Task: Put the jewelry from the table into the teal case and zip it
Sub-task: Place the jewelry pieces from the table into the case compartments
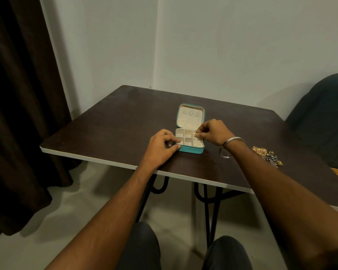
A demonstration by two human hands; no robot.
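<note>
Teal case [190,150] open at frame centre on dark matte bench [109,121], cream velvety lining, square compartments. Left hand [161,147] fingers curled, gripping case's lower-left corner. Right hand [213,133] pinching small gold piece [196,135] over right compartment. Gold filigree jewelry pile [266,153] at right of frame.

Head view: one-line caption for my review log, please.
Left hand steadies the open teal case while right hand pinches a small gold piece over its compartments; more jewelry waits on the table.
</note>
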